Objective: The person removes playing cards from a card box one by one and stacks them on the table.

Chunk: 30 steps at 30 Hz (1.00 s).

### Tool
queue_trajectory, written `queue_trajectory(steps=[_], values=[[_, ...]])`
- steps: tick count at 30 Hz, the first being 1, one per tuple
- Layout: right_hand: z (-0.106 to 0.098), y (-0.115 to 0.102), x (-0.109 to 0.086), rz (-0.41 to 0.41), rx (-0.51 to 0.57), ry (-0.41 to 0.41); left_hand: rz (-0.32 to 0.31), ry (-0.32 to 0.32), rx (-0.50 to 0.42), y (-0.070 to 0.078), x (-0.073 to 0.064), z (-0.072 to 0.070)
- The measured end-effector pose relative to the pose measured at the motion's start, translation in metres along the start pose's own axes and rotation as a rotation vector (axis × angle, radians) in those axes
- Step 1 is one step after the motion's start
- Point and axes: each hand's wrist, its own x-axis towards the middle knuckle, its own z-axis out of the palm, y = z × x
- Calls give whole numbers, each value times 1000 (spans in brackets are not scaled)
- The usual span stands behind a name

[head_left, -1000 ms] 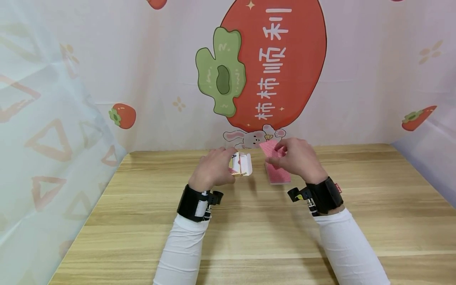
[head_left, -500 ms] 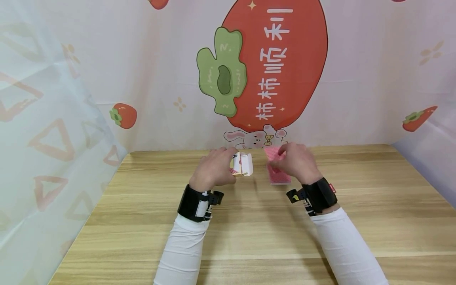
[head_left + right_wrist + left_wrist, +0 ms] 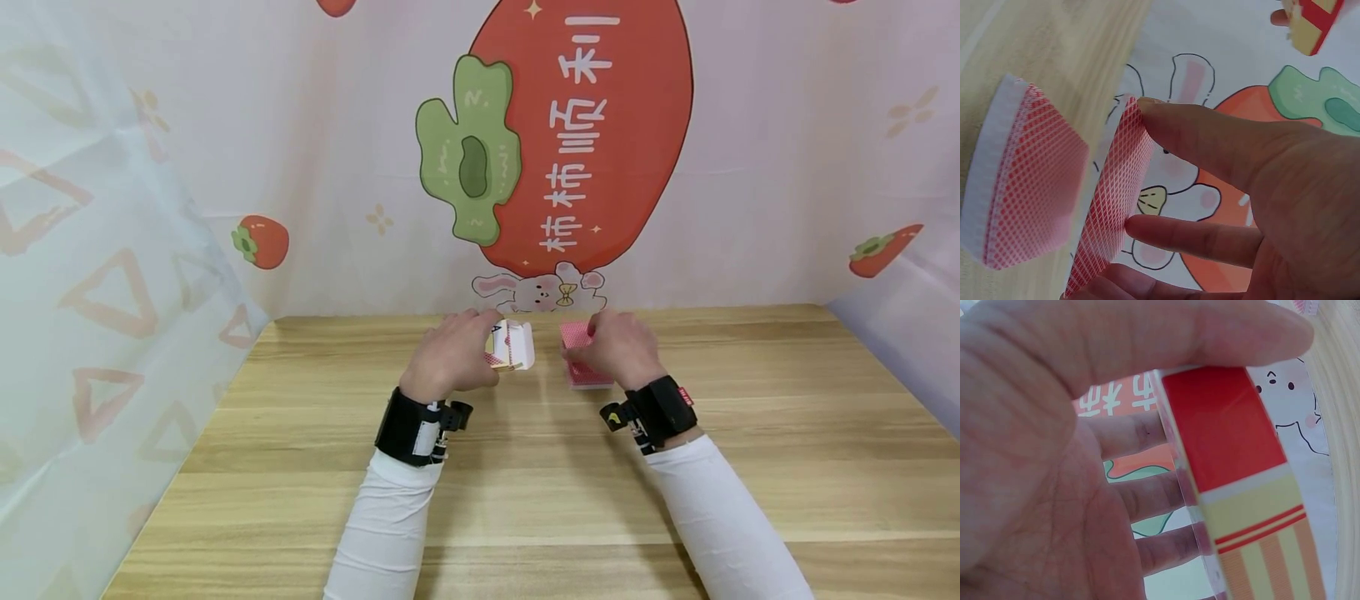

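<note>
My left hand (image 3: pixel 450 357) grips an opened playing-card box (image 3: pixel 514 345), its thumb along one edge and its fingers on the opposite one. Red and striped panels of the box (image 3: pixel 1225 434) fill the left wrist view; its white flap points right, and an "A" shows on it in the head view. My right hand (image 3: pixel 622 350) pinches a thin red-backed playing card or small packet (image 3: pixel 1113 194) between thumb and fingers; how many cards is unclear. Below it a thicker deck of red-patterned playing cards (image 3: pixel 1041 181) lies on the table, apart from the held piece.
The wooden table (image 3: pixel 525 500) reaches back to a hanging cloth (image 3: pixel 352 150) printed with a large persimmon and a rabbit. Another cloth side (image 3: pixel 112 250) slopes along the left. A wrist camera on a black strap (image 3: pixel 660 414) sits on each arm.
My right hand has come down and slightly toward me with the red-backed card piece, closer over the deck. The left hand and box stay nearly still.
</note>
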Motion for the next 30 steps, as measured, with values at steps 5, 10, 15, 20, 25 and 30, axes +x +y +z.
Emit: queue_trajectory(steps=[5, 10, 15, 20, 25, 30], values=[[5, 1, 3, 10, -17, -4, 3, 4, -4, 0, 1, -1], [9, 3, 6, 15, -40, -13, 1, 1, -6, -1, 0, -1], [12, 4, 7, 21, -42, -13, 2, -1, -6, 0, 0, -1], [15, 3, 7, 30, -48, -8, 7, 0, -4, -1, 0, -1], [17, 3, 8, 45, -61, -15, 8, -4, -5, -1, -1, -2], [19, 3, 9, 54, -71, -17, 4, -10, -4, 0, -1, -2]])
